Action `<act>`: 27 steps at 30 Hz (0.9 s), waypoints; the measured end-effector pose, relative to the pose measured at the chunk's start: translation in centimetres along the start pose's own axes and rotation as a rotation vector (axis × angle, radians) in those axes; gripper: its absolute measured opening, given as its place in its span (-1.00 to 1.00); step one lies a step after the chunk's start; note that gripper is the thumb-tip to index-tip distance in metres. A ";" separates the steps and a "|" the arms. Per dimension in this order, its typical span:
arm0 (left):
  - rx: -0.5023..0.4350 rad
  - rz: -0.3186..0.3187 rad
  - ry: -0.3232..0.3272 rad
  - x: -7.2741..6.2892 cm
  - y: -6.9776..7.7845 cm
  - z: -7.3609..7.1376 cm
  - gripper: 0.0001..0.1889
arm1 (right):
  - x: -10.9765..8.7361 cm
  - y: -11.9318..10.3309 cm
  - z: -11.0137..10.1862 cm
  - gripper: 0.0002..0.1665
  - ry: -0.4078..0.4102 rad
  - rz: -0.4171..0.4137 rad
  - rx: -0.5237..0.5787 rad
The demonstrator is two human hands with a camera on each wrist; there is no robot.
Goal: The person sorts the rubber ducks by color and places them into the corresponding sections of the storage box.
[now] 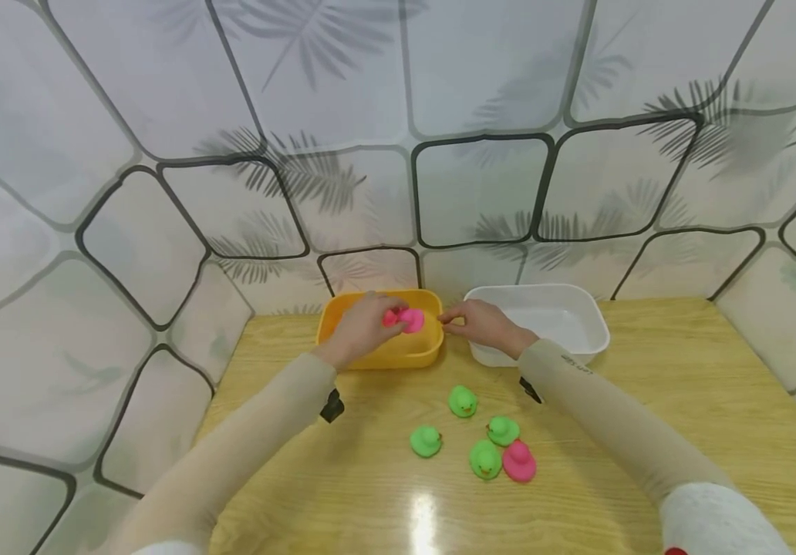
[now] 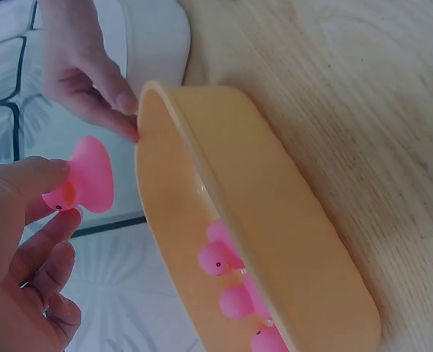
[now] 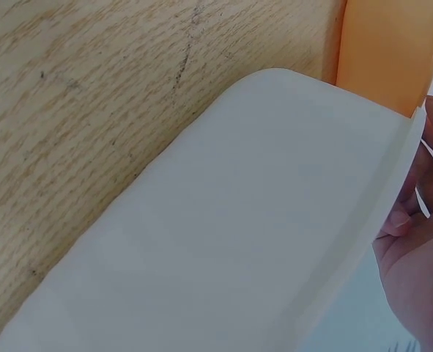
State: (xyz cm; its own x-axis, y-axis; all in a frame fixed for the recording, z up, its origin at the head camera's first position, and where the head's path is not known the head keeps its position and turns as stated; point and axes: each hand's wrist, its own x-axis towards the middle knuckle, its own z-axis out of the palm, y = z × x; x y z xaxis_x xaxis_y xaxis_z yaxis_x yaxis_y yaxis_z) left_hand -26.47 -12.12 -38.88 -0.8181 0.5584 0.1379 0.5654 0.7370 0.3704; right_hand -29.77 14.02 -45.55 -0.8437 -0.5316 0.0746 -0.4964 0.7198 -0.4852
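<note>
My left hand (image 1: 367,324) pinches a pink rubber duck (image 1: 412,320) between thumb and fingers, held over the orange tub (image 1: 384,361). In the left wrist view that duck (image 2: 91,176) is tilted on its side and apart from the tub wall (image 2: 253,176). Several pink ducks (image 2: 234,301) lie inside the tub. The thumb and forefinger of my right hand (image 1: 481,321) pinch the tub's right rim. In the right wrist view the right hand (image 3: 421,235) is partly hidden behind the white tub's edge (image 3: 348,227).
The white tub (image 1: 595,339) stands just right of the orange one. Nearer me on the wooden table (image 1: 342,478) lie several green ducks (image 1: 463,401) and one pink duck (image 1: 519,462). A patterned wall (image 1: 481,193) rises behind the tubs and along both sides.
</note>
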 end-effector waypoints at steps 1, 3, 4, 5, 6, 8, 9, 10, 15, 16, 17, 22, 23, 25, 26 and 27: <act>0.000 -0.016 -0.005 0.3 -0.1 0.1 -0.69 | 0.0 0.0 0.0 -0.67 -0.001 -0.001 -0.004; 0.007 -0.043 -0.013 0.9 -0.3 0.2 -0.69 | -0.1 0.0 0.0 -0.66 -0.002 -0.001 -0.008; 0.005 -0.063 -0.018 1.1 -0.4 0.3 -0.69 | -0.1 0.1 0.0 -0.66 -0.002 -0.002 -0.008; 0.003 -0.076 -0.022 1.4 -0.5 0.4 -0.69 | -0.1 0.1 0.0 -0.66 -0.003 -0.002 -0.010; -0.002 -0.088 -0.024 1.6 -0.6 0.5 -0.68 | -0.1 0.1 0.0 -0.65 -0.005 -0.001 -0.010; -0.007 -0.101 -0.029 2.2 -0.7 0.6 -0.69 | -0.1 0.1 0.0 -0.65 -0.007 -0.003 -0.006; -0.016 -0.105 -0.031 2.5 -0.8 0.7 -0.69 | -0.1 0.1 0.0 -0.65 -0.008 -0.002 -0.003; -0.019 -0.104 -0.031 2.8 -0.9 0.8 -0.70 | -0.1 0.1 0.0 -0.65 -0.008 -0.002 -0.002; -0.019 -0.112 -0.015 4.5 -1.5 1.3 -0.75 | 0.0 0.0 0.0 -0.66 0.001 -0.004 0.006; -0.013 -0.121 -0.014 4.8 -1.6 1.5 -0.75 | 0.1 0.0 0.1 -0.66 0.003 -0.006 0.004; -0.009 -0.138 -0.018 5.0 -1.7 1.7 -0.74 | 0.1 0.1 0.1 -0.66 0.003 -0.008 0.003; 0.002 -0.217 -0.076 5.7 -2.2 2.9 -0.71 | 0.0 0.1 0.3 -0.66 0.004 -0.009 0.005; 0.006 -0.222 -0.089 5.7 -2.2 3.2 -0.71 | -0.1 0.1 0.3 -0.66 0.006 -0.007 0.009; 0.000 -0.228 -0.115 5.9 -2.2 3.8 -0.71 | -0.2 0.1 0.2 -0.66 0.013 -0.005 0.015; 0.005 -0.225 -0.123 5.9 -2.2 4.1 -0.71 | -0.2 0.1 0.2 -0.66 0.015 -0.004 0.016; 0.009 -0.223 -0.129 5.9 -2.2 4.4 -0.71 | -0.3 0.2 0.2 -0.66 0.017 -0.004 0.018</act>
State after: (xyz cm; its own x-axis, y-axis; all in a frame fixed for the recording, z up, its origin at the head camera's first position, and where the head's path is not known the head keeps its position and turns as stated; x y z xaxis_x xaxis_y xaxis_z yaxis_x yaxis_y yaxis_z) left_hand -32.06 -8.80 -42.97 -0.9026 0.4256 -0.0646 0.3743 0.8501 0.3704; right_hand -29.58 14.18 -45.82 -0.8454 -0.5264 0.0909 -0.4958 0.7099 -0.5001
